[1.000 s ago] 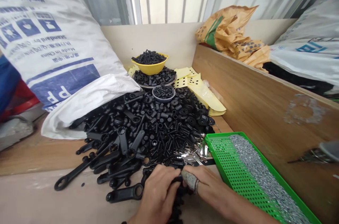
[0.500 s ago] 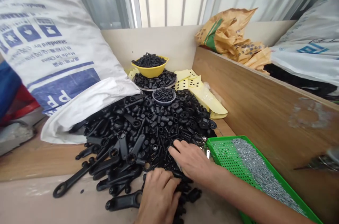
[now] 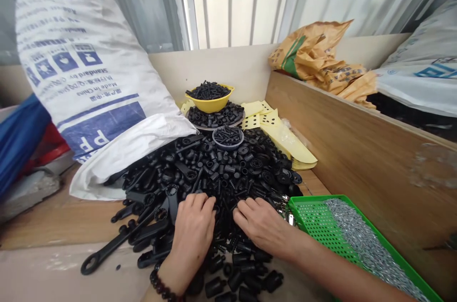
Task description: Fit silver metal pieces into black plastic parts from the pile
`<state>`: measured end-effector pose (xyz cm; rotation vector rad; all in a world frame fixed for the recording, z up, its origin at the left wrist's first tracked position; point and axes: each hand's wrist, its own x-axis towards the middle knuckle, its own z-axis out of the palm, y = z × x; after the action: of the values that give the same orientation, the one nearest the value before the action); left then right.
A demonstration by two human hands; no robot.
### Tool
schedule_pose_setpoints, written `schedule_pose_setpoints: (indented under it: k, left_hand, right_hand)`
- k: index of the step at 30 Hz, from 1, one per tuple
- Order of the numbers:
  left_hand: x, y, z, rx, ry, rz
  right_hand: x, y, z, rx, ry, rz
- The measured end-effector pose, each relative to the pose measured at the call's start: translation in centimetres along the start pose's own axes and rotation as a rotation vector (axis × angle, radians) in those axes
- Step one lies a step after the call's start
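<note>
A large heap of black plastic parts (image 3: 228,168) lies in front of me: long handles with ring ends, short caps, discs and screw-like pieces. My left hand (image 3: 195,223), a dark bead bracelet on its wrist, rests at the heap's near edge with curled fingers; its fingertips are hidden among the parts. To its right, my right hand (image 3: 259,221) has its fingers bent and pressed together over the small black pieces. Whatever either hand holds is hidden. Below and between the hands lie several short black cylinders (image 3: 246,268). One long black handle (image 3: 107,249) sticks out at left.
At right stands a green perforated tray (image 3: 314,226) with small metal pieces (image 3: 371,240). Behind the heap are a yellow bowl (image 3: 210,104), a small clear bowl (image 3: 228,146) and yellow cards (image 3: 285,137). A white sack (image 3: 107,78) leans left; a wooden partition (image 3: 342,130) runs along the right.
My left hand has moved forward and left from the near edge into the heap. The right hand stays over the small parts. The view has shifted slightly, showing more short cylinders in front.
</note>
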<state>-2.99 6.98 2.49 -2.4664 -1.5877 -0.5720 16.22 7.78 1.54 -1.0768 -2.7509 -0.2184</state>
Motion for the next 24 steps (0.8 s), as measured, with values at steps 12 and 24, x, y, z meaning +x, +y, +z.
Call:
schedule_pose_setpoints:
  k: [12, 24]
  left_hand:
    - [2.8, -1.9, -0.6, -0.199, 0.041, -0.044]
    - [0.7, 3.9, -2.1, -1.945, -0.151, -0.842]
  right_hand:
    - [0.2, 1.5, -1.7, 0.573, 0.23, 0.335]
    - [-0.5, -0.4, -3.7, 1.181, 0.419, 0.359]
